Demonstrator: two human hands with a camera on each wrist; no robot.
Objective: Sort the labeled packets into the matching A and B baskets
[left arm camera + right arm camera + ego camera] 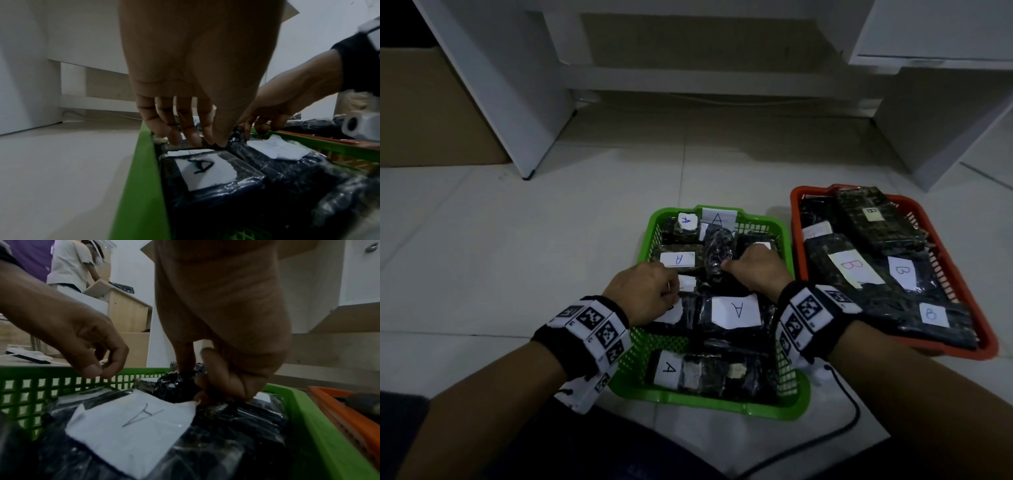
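Packets (734, 313) crowd green basket (722, 406) edge to edge; both hands inside.

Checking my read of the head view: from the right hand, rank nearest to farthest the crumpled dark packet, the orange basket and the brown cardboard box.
1. Crumpled dark packet: in the green basket, gripped by the right hand.
2. Orange basket: just right of it.
3. Brown cardboard box: far left, at the back.
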